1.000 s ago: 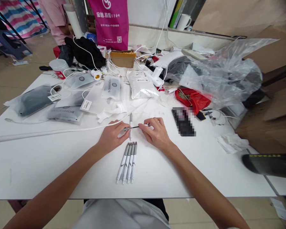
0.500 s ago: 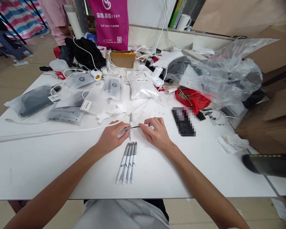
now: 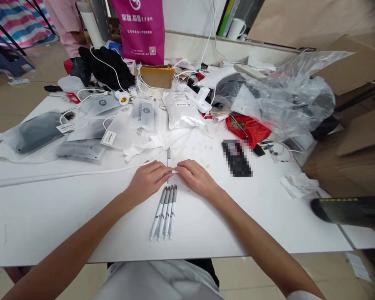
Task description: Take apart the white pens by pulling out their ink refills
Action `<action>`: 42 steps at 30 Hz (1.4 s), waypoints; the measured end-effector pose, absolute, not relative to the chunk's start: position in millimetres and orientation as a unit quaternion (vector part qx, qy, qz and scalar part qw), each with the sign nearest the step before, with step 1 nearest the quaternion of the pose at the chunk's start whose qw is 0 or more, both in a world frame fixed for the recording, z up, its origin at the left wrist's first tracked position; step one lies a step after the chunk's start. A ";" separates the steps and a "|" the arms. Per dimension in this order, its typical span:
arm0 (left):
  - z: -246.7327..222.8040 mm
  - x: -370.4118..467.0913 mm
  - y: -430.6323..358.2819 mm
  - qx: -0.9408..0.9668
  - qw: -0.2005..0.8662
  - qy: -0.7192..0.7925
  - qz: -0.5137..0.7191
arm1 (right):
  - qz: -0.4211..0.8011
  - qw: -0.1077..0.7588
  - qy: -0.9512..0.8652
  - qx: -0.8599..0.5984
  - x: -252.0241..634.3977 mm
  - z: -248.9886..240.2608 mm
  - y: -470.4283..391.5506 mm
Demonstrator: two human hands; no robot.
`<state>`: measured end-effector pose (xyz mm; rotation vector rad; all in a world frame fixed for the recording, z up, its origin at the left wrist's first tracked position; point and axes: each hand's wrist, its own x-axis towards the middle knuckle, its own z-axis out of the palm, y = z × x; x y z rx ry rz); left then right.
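My left hand (image 3: pixel 147 180) and my right hand (image 3: pixel 196 178) meet over the white table, fingertips closed on a pen (image 3: pixel 173 171) held crosswise between them. A short white stretch of it shows; the rest is covered by my fingers. Beneath and behind it lies another pen (image 3: pixel 168 155), pointing away from me, its grey grip at the far end. Closer to me, several white pens with grey grips (image 3: pixel 164 208) rest side by side, grips pointing away, slightly fanned at the near end.
A white cord (image 3: pixel 81 176) runs in from the left. Bagged items (image 3: pixel 81 149) lie at left, a pixelated dark object (image 3: pixel 238 158) and red bag (image 3: pixel 250 130) at right. Clear plastic (image 3: pixel 287 96) and a small carton (image 3: pixel 157 77) are behind. A dark cylinder (image 3: pixel 346 212) juts in at right.
My right hand has come left against my left hand. The dark thin rod that showed between them is now out of sight. The view has shifted slightly.
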<state>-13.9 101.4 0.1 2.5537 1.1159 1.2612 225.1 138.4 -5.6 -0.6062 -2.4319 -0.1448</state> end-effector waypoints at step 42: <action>3.9 -22.1 102.6 0.838 0.032 0.380 0.389 | -0.038 0.306 -0.910 -0.275 240.7 -5.2 147.2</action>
